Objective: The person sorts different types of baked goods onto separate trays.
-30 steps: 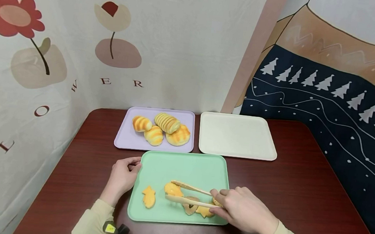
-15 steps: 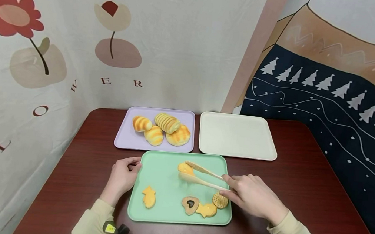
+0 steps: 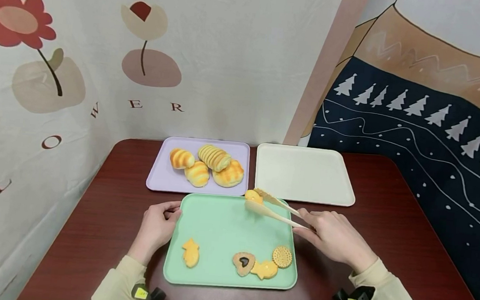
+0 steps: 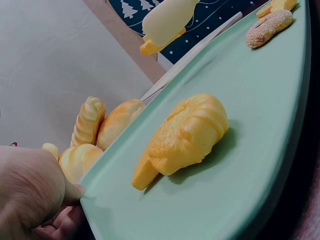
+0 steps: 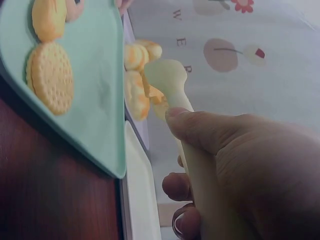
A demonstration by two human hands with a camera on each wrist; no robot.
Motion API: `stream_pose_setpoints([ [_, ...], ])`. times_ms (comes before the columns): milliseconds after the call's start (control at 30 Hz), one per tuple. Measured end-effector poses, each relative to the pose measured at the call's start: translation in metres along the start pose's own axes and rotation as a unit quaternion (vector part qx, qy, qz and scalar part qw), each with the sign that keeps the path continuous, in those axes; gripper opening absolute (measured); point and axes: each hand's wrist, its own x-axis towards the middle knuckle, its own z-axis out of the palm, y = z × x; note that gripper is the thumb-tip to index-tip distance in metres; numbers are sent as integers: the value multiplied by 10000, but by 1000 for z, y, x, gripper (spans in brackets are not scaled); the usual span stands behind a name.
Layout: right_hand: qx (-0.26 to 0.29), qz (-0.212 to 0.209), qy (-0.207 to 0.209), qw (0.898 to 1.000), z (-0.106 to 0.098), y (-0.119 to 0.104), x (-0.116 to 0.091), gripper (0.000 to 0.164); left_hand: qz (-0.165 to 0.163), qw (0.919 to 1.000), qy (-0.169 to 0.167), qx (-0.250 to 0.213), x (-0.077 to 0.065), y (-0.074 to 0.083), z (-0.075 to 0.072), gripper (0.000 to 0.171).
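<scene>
My right hand (image 3: 331, 236) grips pale wooden tongs (image 3: 273, 214), seen close in the right wrist view. Between the tongs' tips is a yellow cookie (image 3: 254, 197), held up over the far edge of the green tray (image 3: 217, 219). My left hand (image 3: 158, 228) pinches that tray's left edge, thumb at the rim (image 4: 75, 192). On the green tray lie a yellow fish-shaped cookie (image 3: 191, 253) at the left, and at the right a heart-shaped cookie (image 3: 243, 263), another yellow cookie (image 3: 265, 269) and a round cracker (image 3: 282, 257).
Behind the green tray stand a purple tray (image 3: 169, 177) with several bread rolls (image 3: 213, 157) and, to its right, a white tray (image 3: 304, 174). All rest on a dark red table (image 3: 380, 214) against a cloth backdrop (image 3: 229, 73).
The right hand, tongs and yellow cookie have moved away from me and to the right, from the front row up to the tray's far edge. The left hand has stayed put.
</scene>
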Motion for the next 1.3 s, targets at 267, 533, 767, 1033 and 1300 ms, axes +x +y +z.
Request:
stream_pose_setpoints([
  [267, -151, 168, 226, 9995, -1, 16, 3, 45, 66, 10000, 45, 42, 1, 0, 0, 28],
  [533, -63, 434, 421, 9981, 1, 32, 4, 53, 25, 10000, 25, 42, 1, 0, 0, 28],
  [767, 24, 659, 426, 9969, 5, 43, 5, 55, -61, 10000, -27, 30, 2, 0, 0, 29],
  [1033, 124, 996, 361, 9943, 6, 52, 5, 60, -62, 10000, -39, -31, 1, 1, 0, 29],
  [1300, 110, 1173, 281, 9926, 8, 62, 4, 63, -41, 10000, 14, -27, 1, 1, 0, 28],
])
